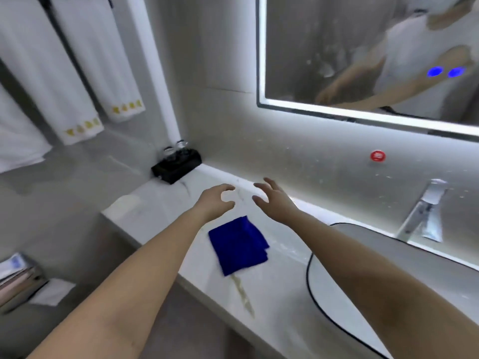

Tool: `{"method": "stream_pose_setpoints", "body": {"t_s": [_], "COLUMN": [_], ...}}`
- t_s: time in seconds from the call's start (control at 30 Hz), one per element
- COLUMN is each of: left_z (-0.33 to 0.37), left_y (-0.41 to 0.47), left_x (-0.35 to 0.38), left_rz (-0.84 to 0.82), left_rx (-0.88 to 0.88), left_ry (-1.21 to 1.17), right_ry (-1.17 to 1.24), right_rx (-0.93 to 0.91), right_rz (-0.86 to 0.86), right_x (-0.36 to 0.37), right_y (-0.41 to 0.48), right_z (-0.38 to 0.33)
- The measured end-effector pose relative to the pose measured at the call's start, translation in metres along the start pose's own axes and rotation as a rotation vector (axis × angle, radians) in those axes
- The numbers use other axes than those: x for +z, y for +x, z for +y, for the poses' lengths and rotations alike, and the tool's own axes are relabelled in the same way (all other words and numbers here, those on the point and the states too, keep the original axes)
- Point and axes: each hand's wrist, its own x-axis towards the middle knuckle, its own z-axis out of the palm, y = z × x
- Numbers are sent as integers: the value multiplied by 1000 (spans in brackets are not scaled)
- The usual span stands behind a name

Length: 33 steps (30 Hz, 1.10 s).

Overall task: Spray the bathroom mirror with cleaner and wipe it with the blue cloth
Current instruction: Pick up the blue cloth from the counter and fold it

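Reaching out over a white marble countertop beside an oval basin, a person is extending both bare forearms toward the back wall of a bathroom. Between the forearms the folded blue cloth is lying flat on the counter, touched by neither hand, so the wiping appears not yet begun. Just beyond the cloth the left hand is hovering with its fingers and thumb bowed into a loose C, apart and gripping nothing. The right hand is hovering alongside with its fingers fanned out and equally empty, and the two are facing each other across a small gap of bare counter. Farther back a black tray holding glasses is sitting at the counter's corner, a chrome faucet is rising over the basin to the right, and white towels are hanging on the left wall. Farthest off, the lit mirror is showing specks and smears across its glass, which suggests the spraying may be done, though no cleaner bottle is showing anywhere in view. What is remaining, by this reading, is picking up the cloth and wiping the glass.
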Motion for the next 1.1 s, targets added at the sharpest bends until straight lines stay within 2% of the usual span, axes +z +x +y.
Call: {"method": "stream_pose_setpoints", "body": {"t_s": [0.1, 0.2, 0.3, 0.43, 0.87, 1.0, 1.1], "left_z": [-53, -87, -114, -147, -189, -195, -206], "left_y": [-1, -3, 0, 18, 97, 121, 125], "left_x": [-6, 11, 33, 52, 118, 144, 162], "left_rz": [-19, -106, -227, -297, -506, -534, -677], "left_rx": [-73, -104, -114, -152, -159, -147, -201], "left_ry": [-17, -32, -17, 14, 144, 161, 283], "right_ry": [-27, -51, -89, -87, -24, -151, -190], "right_rx": [46, 100, 152, 228, 316, 259, 235], "right_rz": [-62, -148, -217, -241, -355, -420, -393], "right_x": [52, 94, 121, 145, 227, 242, 248], "right_y": [6, 1, 2, 17, 75, 70, 68], "right_z": [-3, 7, 22, 39, 92, 114, 119]}}
